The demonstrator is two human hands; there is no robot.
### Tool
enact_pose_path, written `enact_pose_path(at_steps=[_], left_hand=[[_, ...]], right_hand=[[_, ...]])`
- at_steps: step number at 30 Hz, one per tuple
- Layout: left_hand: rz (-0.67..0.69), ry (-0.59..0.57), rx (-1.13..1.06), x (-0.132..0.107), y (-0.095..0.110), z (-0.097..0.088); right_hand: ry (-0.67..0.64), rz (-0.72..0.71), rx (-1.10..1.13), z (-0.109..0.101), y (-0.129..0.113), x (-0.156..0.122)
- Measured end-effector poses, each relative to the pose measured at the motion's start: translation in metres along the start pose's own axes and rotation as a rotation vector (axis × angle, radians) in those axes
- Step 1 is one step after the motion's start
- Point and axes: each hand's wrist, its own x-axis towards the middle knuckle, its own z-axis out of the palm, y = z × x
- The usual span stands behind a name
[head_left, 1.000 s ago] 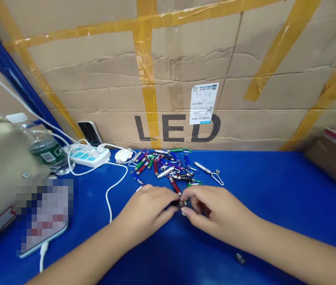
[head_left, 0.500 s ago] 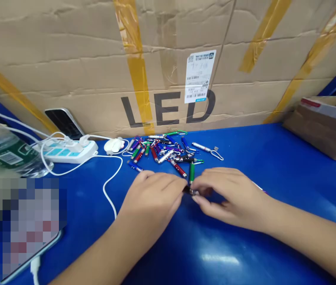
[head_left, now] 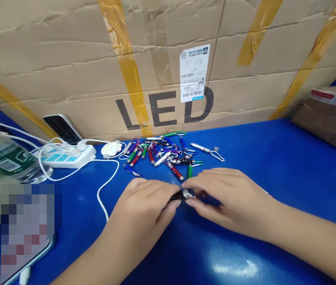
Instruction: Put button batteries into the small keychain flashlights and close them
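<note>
My left hand (head_left: 148,206) is closed around a small black keychain flashlight (head_left: 177,195), most of it hidden in the fingers. Its right end shows a round silver face. My right hand (head_left: 225,194) is curled at that end, thumb and fingertips pinching around small silvery pieces (head_left: 193,195) too small to name. Just beyond the hands lies a pile of keychain flashlights (head_left: 162,152) in red, blue, green, purple, black and silver, several with carabiner clips. A green flashlight (head_left: 189,171) is partly covered by my right hand, with a red flashlight (head_left: 175,171) beside it.
A large cardboard box (head_left: 91,59) stands behind the blue table (head_left: 227,253). On the left are a power strip (head_left: 70,156) with white cables, a plastic bottle (head_left: 8,156), a leaning phone (head_left: 63,128) and a blurred-out phone (head_left: 22,237). A brown carton (head_left: 328,118) sits far right.
The black flashlight has turned so that its round silver end shows. Both hands stay together, slightly lower and further left in view. The camera view has shifted a little.
</note>
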Motion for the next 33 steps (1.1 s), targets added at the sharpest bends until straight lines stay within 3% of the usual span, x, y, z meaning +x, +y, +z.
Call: enact_pose_path(at_steps=[4, 10, 20, 33], left_hand=[[-0.054, 0.055, 0.013, 0.001, -0.004, 0.001], [-0.099, 0.022, 0.009, 0.003, -0.006, 0.003], [-0.108, -0.024, -0.022, 0.004, -0.007, 0.005], [-0.109, -0.065, -0.056, 0.003, -0.01, 0.003]], right_hand=[[-0.086, 0.116, -0.02, -0.002, 0.004, 0.002], [-0.225, 0.128, -0.044, 0.005, 0.014, 0.002], [-0.219, 0.139, -0.006, 0.016, 0.019, 0.004], [-0.245, 0.138, -0.161, -0.003, 0.025, -0.004]])
